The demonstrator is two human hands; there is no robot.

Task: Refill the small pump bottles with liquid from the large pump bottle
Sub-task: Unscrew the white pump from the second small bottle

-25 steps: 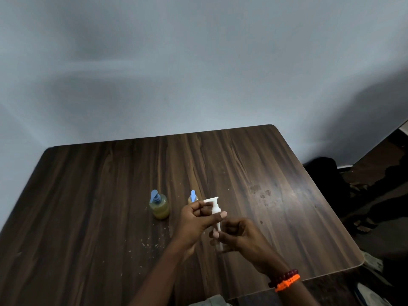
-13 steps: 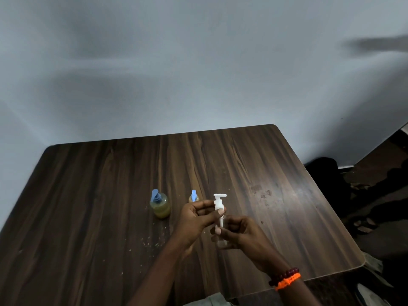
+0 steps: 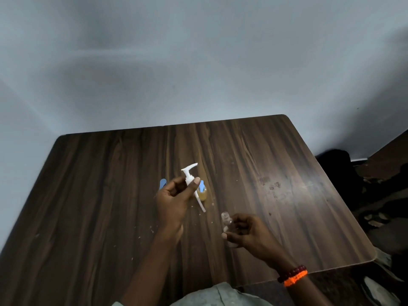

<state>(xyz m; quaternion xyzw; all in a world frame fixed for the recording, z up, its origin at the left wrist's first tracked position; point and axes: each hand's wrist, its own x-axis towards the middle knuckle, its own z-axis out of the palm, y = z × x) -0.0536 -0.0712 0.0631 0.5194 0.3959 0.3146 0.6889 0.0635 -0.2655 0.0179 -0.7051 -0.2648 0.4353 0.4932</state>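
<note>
1. State: the left hand (image 3: 174,195) grasps the white pump (image 3: 191,180) by its collar, between thumb and fingers. The pump is clear of its bottle; the dip tube (image 3: 199,202) slants down and to the right, with its tip in the air.
2. State: the right hand (image 3: 247,230) grasps the small clear bottle (image 3: 227,224) low on the body. The neck is open and tilts slightly to the left. The bottle looks empty or nearly so; the level cannot be read.
3. Location: two blue-topped bottles stand on the table (image 3: 88,195) beyond the left hand. The one (image 3: 202,192) just behind the dip tube holds amber liquid. The other shows only its blue nozzle (image 3: 162,183), so which one is the large source bottle cannot be told.
4. Step in hand, as judged: the small bottle is uncapped and the pump must be parked before filling.
5. Lay the pump on the table with the tube tip kept off the crumbs and specks near the hands.
6. Keep the open bottle upright and the grip low, so the neck stays free.
7. Bring the neck directly under the source nozzle before pressing. Press slowly; the neck is narrow and a fast stroke may spill.
</note>
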